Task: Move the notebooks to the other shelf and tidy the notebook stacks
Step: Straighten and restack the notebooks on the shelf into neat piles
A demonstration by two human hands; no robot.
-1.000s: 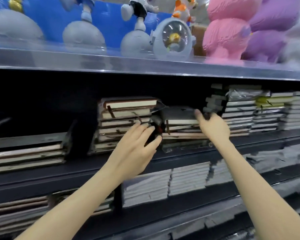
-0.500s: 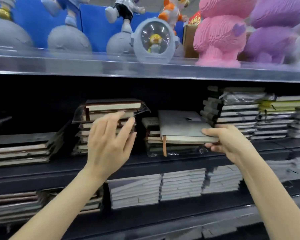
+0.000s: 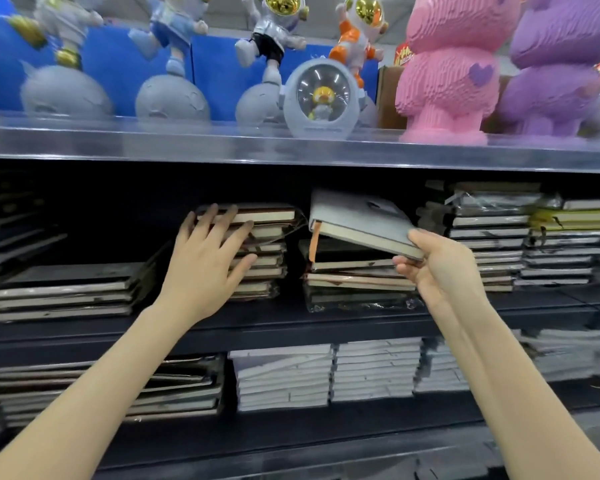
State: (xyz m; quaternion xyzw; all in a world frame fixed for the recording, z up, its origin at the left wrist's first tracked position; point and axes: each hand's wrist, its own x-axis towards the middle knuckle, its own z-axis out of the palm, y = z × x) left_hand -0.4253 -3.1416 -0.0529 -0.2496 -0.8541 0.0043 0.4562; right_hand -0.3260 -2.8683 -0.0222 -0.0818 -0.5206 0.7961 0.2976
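A grey notebook (image 3: 357,216) with an orange ribbon is tilted, its left end raised, above a low stack of notebooks (image 3: 357,282) on the middle shelf (image 3: 291,320). My right hand (image 3: 437,268) grips the notebook's near right corner. To the left stands a taller stack of brown notebooks (image 3: 267,251). My left hand (image 3: 205,265) lies flat against the front and left side of that stack, fingers spread over its top books.
More notebook stacks sit at the shelf's left (image 3: 59,292) and right (image 3: 492,233). White notebooks (image 3: 284,375) fill the lower shelf. Above, a glossy shelf edge (image 3: 291,147) carries astronaut figures (image 3: 271,39) and pink (image 3: 454,64) and purple block figures.
My right hand has lifted the grey notebook off the low stack and tilted it. My left hand has moved from the gap between stacks onto the brown stack.
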